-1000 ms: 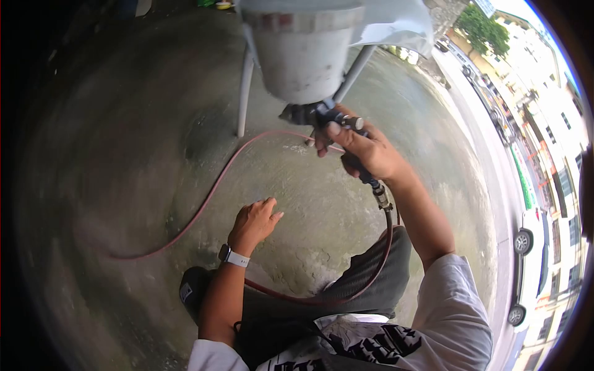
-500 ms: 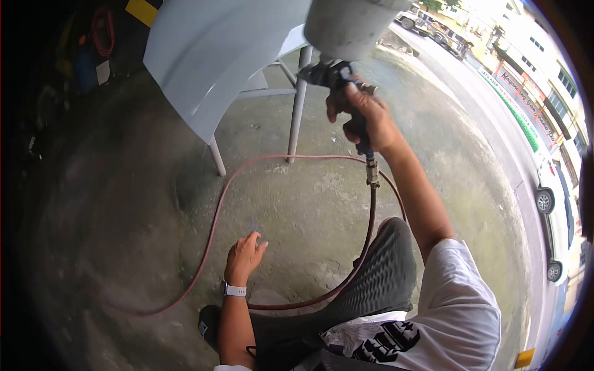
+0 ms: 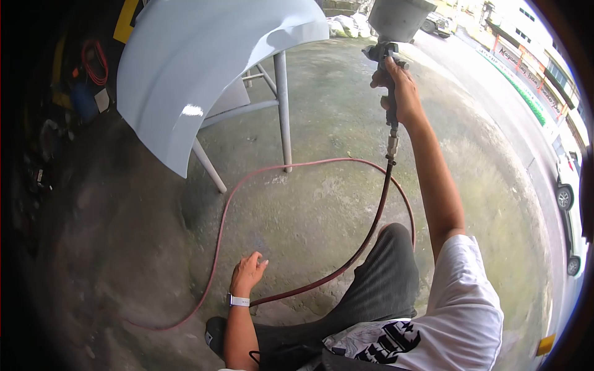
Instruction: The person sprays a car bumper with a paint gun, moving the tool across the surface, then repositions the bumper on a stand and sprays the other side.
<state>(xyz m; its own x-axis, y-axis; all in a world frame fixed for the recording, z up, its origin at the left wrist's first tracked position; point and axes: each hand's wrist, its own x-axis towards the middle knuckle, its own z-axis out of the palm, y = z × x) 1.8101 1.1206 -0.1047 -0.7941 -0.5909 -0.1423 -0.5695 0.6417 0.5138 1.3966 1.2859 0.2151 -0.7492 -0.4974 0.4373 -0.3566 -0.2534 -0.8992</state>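
Observation:
My right hand (image 3: 402,93) is wrapped round the grip of a spray gun (image 3: 388,62), held up at arm's length with its grey paint cup (image 3: 399,18) on top. From the foot of the grip a dark red air hose (image 3: 365,244) hangs by a metal fitting (image 3: 392,145). To the left of the gun, and apart from it, a pale grey-blue curved car panel, probably a fender (image 3: 185,62), rests on a metal stand (image 3: 283,111). My left hand (image 3: 249,272) hangs low over the floor, loosely bent, thumb apart from the fingers, holding nothing.
The hose loops across the stained concrete floor (image 3: 309,210) around my knee. A coiled red cord (image 3: 94,62) and dark clutter lie at far left. Pale sacks (image 3: 346,26) sit behind the panel. On the right runs a road with a parked white car (image 3: 570,210).
My right hand and the spray gun have shifted right, farther from the panel. The panel sits more to the left and shows more of its far edge. My left hand appears slightly lower.

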